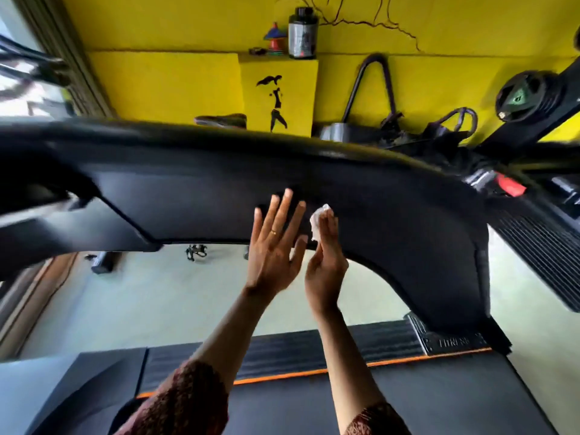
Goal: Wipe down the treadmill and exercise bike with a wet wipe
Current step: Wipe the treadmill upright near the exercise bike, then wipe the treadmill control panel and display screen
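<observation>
Black jar (303, 32) w/ dark lid, upper centre of frame, stands on yellow ledge (279, 70); contents not visible. Wet wipe (318, 216) = small white wad, mid frame, pinched at the fingertips of R hand (326, 262). It sticks out above and left of them, over the lower part of the treadmill console (392, 196). Contact w/ the panel: can't tell, motion blur. R hand is edge-on to cam, fingers bent round the wipe, forearm running up from lower right. L hand (273, 255) sits just left of it: flat, fingers straight and spread, back toward cam, ring (273, 232) on one finger, holding nothing. Its fingertips overlap the console, thumb near the wipe. Maroon patterned sleeves (188, 400) at bottom of frame. Treadmill deck (439, 403) w/ orange stripe (282, 376) lies below both arms. Weight plate (524, 95) upper right.
</observation>
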Motion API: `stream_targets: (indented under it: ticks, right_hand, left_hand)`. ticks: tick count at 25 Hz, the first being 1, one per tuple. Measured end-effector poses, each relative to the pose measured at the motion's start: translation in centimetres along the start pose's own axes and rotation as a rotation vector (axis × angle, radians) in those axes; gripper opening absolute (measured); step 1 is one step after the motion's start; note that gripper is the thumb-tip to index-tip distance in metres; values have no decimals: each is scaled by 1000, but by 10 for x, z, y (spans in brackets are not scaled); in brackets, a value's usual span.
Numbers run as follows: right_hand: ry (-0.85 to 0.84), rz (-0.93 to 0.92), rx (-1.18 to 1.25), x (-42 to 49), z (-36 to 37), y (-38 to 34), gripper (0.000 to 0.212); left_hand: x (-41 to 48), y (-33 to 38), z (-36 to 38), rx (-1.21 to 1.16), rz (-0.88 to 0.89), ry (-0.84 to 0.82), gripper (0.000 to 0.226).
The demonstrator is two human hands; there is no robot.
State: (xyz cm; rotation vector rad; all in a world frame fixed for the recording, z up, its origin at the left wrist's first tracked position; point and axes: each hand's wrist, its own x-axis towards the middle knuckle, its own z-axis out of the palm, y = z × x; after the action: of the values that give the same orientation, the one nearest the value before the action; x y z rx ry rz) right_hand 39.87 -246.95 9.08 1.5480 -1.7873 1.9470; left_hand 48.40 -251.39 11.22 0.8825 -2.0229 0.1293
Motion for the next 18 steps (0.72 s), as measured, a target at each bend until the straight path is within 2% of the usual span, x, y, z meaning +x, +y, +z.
stream_targets:
  ticks: [2, 4, 6, 8, 12, 18]
  right_hand:
    - [-85, 116, 28, 16, -11, -40, 46]
    - [-156, 232, 104, 34, -20, -91, 43]
    - [-206, 296, 212, 51, -24, -141, 40]
    - [-286, 308, 273, 70, -17, -179, 36]
    - [-456, 266, 296, 91, 18, -219, 32]
    - [-602, 138, 394, 70, 69, -257, 31]
  left_hand:
    - [4, 20, -39, -189, -221, -77, 53]
    - [22, 43, -87, -348, -548, -80, 55]
    - [47, 61, -137, -503, -856, -52, 55]
    - [78, 63, -178, -623, -1057, 21, 47]
    - [103, 31, -226, -610, -1186, 163, 41]
    - [87, -10, -265, -488, -1211, 356, 39]
